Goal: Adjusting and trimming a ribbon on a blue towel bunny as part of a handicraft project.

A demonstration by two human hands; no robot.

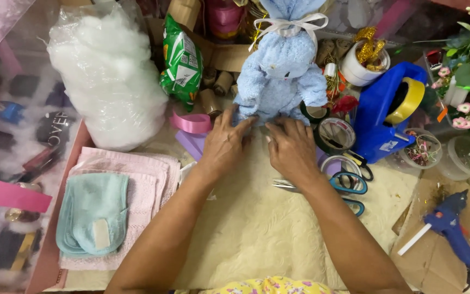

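Pressing both flat hands, left hand (225,142) and right hand (292,148), on the blue towel bunny's (283,71) base; we're guessing it's soft, light, floppy; gripping nothing.

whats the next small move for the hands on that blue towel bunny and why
Probably press and square up the base of the blue towel bunny so it stands steady. Both the left hand and right hand lie flat at its bottom edge, fingers on the cloth, gripping nothing. The bunny sits upright on the cream mat, its ribbon already tied.
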